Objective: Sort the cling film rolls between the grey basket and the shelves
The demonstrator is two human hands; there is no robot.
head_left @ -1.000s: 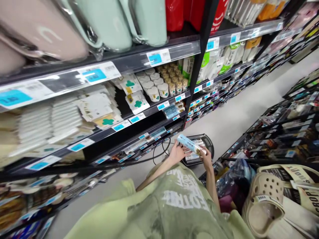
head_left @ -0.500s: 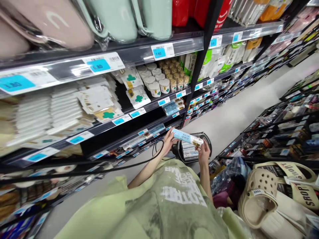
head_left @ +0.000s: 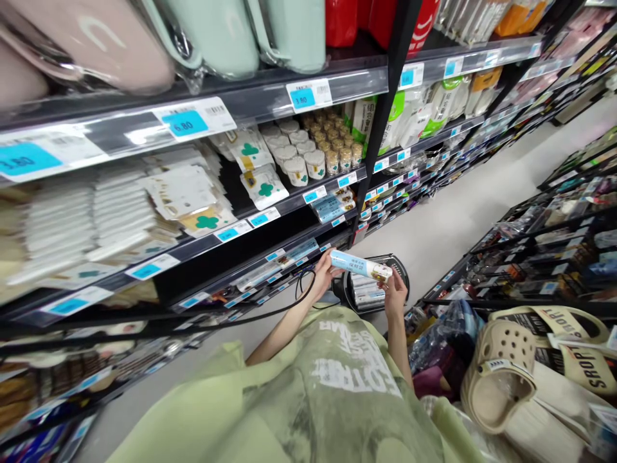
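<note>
Pale-blue and white cylindrical roll (head_left: 360, 265): one, held in the air between two hands, above a black basket (head_left: 403, 286) of similar packs. Left hand (head_left: 324, 275): fingers gripping its left end; a second ago, the palm lay open beneath it. Right hand (head_left: 395, 292): fingers pinching the other end, as before. The roll now lies closer to level. Black shelving (head_left: 255, 254), left: squat white-topped jars (head_left: 306, 161), flat white packets, blue price labels. Smooth grey floor (head_left: 448, 222): aisle between displays. Beige perforated clog (head_left: 501, 379): lower right, near the person.
</note>
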